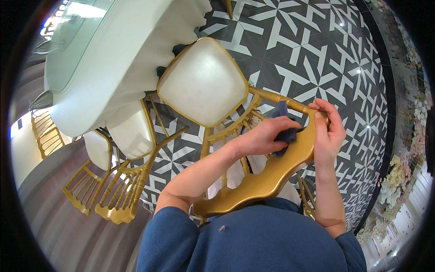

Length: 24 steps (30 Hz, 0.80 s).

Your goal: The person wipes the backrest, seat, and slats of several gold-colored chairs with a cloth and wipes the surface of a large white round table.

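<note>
Here, my left hand (277,134) clutches a dark-blue cloth (285,136) against the near gold chair (256,188), at its back's right end! My right hand (329,131) wraps that corner; the white-draped desk (120,68) stands far left.

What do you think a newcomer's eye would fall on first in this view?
Probably the large gold chair back at lower centre, with the right hand gripping its right end and the left hand holding a dark blue cloth against it. Next, perhaps, the black-and-white patterned floor at upper right.

Gold chair (267,181), white seat (204,81); cloth (286,135) seemingly navy.
</note>
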Motion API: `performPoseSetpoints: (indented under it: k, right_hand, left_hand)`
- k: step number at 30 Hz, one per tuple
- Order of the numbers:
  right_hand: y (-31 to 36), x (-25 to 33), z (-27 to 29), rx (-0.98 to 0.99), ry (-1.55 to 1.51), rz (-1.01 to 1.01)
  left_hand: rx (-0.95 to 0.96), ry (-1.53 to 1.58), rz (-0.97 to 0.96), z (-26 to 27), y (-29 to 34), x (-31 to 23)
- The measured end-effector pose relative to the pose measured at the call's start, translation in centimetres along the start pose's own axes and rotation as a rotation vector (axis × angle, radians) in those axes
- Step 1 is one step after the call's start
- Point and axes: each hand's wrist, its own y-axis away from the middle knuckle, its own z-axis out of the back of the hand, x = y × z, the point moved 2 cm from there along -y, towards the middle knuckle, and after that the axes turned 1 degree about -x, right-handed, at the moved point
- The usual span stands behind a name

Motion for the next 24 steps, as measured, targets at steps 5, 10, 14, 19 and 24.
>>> performPoseSetpoints:
  k: [5,10,14,19,24]
  right_hand:
    - [0.1,0.1,-0.1,0.004,0.002,0.004]
    - [0.1,0.1,0.1,-0.005,0.038,-0.009]
    - [0.1,0.0,0.2,-0.001,0.028,0.0]
    - [0.2,-0.1,0.1,-0.007,-0.011,0.009]
    - [0.2,-0.1,0.1,-0.01,-0.008,0.012]
  left_hand:
    - [0.082,-0.366,0.082,0.2,0.6,7.5]
    - [-0.062,-0.413,-0.058,1.4,1.3,11.5]
    - [-0.145,-0.575,0.358,6.0,4.9,18.1]
    - [0.043,-0.581,0.263,6.0,7.4,21.1]
    - [0.141,-0.527,0.296,4.5,7.1,21.9]
